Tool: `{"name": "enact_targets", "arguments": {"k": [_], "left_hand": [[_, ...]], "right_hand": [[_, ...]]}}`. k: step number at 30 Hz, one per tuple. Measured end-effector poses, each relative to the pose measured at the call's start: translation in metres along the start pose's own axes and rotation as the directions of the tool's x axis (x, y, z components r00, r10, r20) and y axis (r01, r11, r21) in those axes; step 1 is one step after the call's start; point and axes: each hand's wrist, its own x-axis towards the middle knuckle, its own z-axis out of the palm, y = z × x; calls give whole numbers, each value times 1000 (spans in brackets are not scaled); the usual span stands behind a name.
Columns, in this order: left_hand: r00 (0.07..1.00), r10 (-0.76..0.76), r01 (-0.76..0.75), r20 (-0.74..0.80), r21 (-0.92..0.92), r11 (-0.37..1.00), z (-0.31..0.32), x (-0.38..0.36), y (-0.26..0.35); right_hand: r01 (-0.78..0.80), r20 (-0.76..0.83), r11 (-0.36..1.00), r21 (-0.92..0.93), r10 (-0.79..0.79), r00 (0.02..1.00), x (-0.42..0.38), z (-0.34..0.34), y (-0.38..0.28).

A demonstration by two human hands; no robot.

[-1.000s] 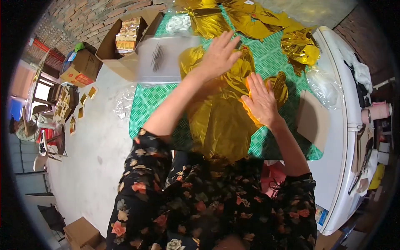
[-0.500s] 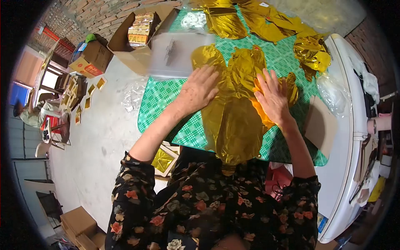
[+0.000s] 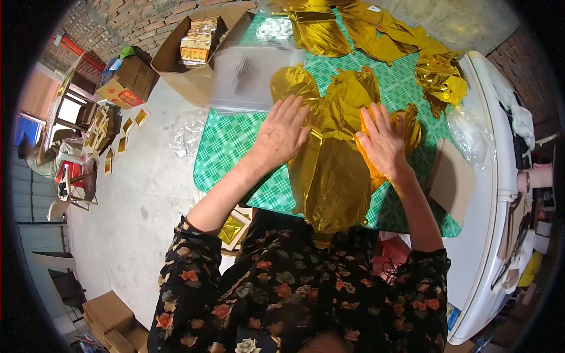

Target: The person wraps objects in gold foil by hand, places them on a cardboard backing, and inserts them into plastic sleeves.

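Observation:
A flat gold foil balloon (image 3: 338, 182) lies across the table in front of me, its lower end hanging over the near edge. My left hand (image 3: 281, 132) rests palm down on its left side, fingers stretched out and holding nothing. On the right side, my right hand (image 3: 384, 138) lies flat with its fingers a little apart. A bright orange cloth (image 3: 374, 169) shows beneath that palm, partly hidden by it. Creases and a folded strip run down the foil between my two hands.
More gold foil balloons (image 3: 376, 32) lie at the table's far side, with a crumpled one (image 3: 438, 82) at right. Clear plastic sleeves (image 3: 253, 79) sit at the far left, beside a cardboard box (image 3: 194, 76). A brown card (image 3: 452, 176) lies right. Another person (image 3: 44, 159) sits far left.
The left side of the foil has shifted slightly inward, and its crease looks sharper. My right hand has slid a little toward me over the orange cloth. My left hand has barely moved.

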Motion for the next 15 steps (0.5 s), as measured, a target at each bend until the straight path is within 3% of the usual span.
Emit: {"name": "enact_targets", "arguments": {"k": [15], "left_hand": [[1000,-13,13,-18,6,1000,6,-4,-2]], "right_hand": [[-30,1,1000,7,30,1000,-1,2,0]]}}
